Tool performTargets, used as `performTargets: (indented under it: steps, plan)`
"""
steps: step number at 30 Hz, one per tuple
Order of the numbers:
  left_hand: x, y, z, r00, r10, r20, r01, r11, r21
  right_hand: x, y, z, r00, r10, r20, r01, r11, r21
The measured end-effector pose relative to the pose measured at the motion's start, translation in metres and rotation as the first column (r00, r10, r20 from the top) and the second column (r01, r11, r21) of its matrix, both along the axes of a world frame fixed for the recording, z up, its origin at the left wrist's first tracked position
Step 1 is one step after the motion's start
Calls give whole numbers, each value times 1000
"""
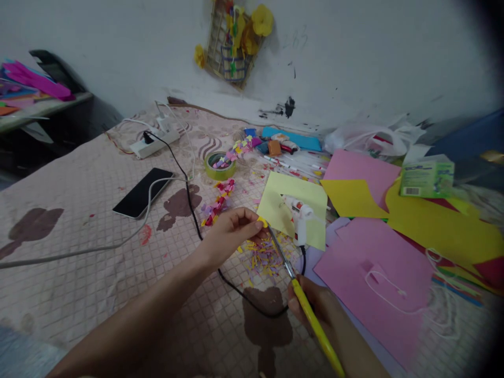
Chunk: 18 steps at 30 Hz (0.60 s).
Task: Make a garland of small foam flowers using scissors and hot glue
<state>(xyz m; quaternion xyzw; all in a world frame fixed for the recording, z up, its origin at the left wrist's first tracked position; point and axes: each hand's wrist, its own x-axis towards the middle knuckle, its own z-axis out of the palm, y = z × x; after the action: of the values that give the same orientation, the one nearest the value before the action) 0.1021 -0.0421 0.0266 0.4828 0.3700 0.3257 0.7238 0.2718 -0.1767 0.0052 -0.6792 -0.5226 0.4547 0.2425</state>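
My left hand (226, 236) pinches a small yellow paper piece (262, 222) between thumb and fingertips. In my right hand (326, 310) are scissors (307, 310) with a long yellow handle. Their metal blades point up and left, and the tips meet the yellow piece; whether the blades are apart is hard to tell. Beneath the blades lies a heap of yellow and purple paper scraps (265, 257). A white glue gun (300, 223) rests on a pale yellow sheet (275, 191) just beyond. Left of that, small pink, red and yellow paper cutouts (222, 199) form a cluster.
A black cord (192, 205) and a white cable (118, 245) cross the patterned cloth near a dark-screened phone (144, 192). Behind are a power strip (155, 144) and tape roll (219, 167). Pink sheets (378, 294), yellow sheets (441, 226) and a green box (427, 178) fill the right.
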Motion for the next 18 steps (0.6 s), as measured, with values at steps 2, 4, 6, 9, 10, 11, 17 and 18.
performTargets:
  steps: [2, 4, 6, 9, 10, 11, 17, 18]
  plan:
    - [-1, 1, -1, 1000, 0, 1, 0, 1000, 6, 1, 0, 3, 1000, 5, 1, -5, 1000, 7]
    - [-1, 1, -2, 1000, 7, 9, -7, 1000, 15, 2, -1, 5, 1000, 24, -9, -24, 1000, 12]
    - [-2, 2, -2, 1000, 15, 15, -15, 1000, 24, 2, -2, 4, 999, 40, -14, -40, 999, 10]
    - [-2, 3, -2, 1000, 19, 7, -19, 999, 32, 2, -2, 1, 998, 60, -15, -60, 998, -5]
    - [-2, 3, -1, 1000, 19, 4, -19, 999, 34, 1, -1, 0, 998, 64, -11, -64, 998, -16]
    - [-2, 3, -1, 1000, 20, 2, -20, 999, 35, 1, -1, 0, 998, 70, -5, -70, 997, -29]
    - [-3, 5, -1, 1000, 19, -11, -18, 999, 50, 1, -1, -4, 996, 77, 49, -76, 997, -11]
    - [-3, 5, -1, 1000, 18, -14, -17, 998, 55, 1, -2, -5, 996, 61, 62, -61, 998, -2]
